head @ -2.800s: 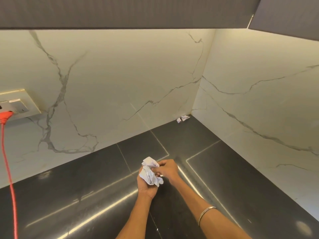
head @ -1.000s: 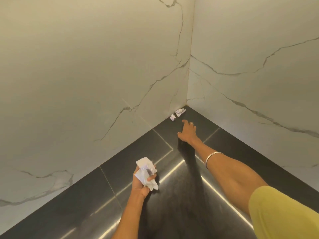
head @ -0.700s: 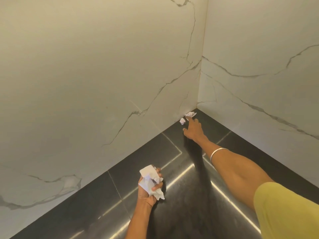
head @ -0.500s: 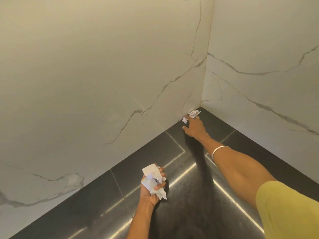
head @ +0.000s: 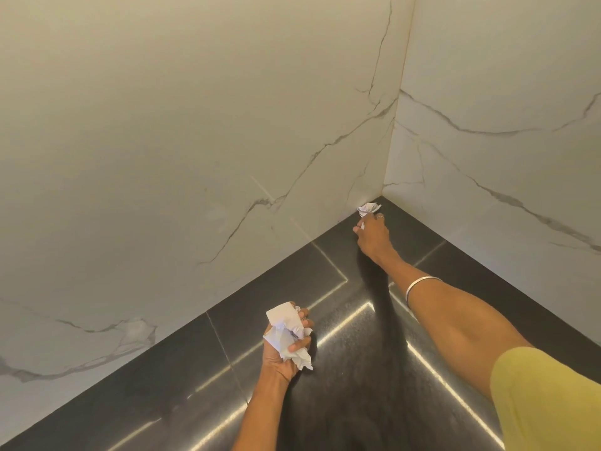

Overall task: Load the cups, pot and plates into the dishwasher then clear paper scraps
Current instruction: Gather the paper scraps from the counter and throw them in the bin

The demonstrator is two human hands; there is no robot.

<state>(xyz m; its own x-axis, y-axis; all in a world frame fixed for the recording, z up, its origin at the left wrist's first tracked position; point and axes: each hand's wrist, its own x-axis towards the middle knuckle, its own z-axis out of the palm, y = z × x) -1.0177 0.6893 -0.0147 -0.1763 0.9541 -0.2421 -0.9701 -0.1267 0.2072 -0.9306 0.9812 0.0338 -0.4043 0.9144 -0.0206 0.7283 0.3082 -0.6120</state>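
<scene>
My left hand [head: 283,349] grips a bundle of crumpled white paper scraps [head: 286,330] above the dark countertop [head: 357,369]. My right hand [head: 372,234] is stretched into the far corner where the two marble walls meet. Its fingertips curl onto a crumpled paper scrap [head: 369,208] lying in that corner. A smaller white scrap [head: 361,226] shows at its thumb, pinched against the fingers. A metal bangle sits on my right forearm. No cups, pot, plates or dishwasher are in view.
White marble walls [head: 195,141] with grey veins close off the countertop at the back and on the right. Bright light streaks reflect off the glossy dark surface.
My right hand left the bundle, reached to the far corner and closed its fingers on the two scraps there. My left hand kept holding the bundle. The view shifted left, closer to the corner.
</scene>
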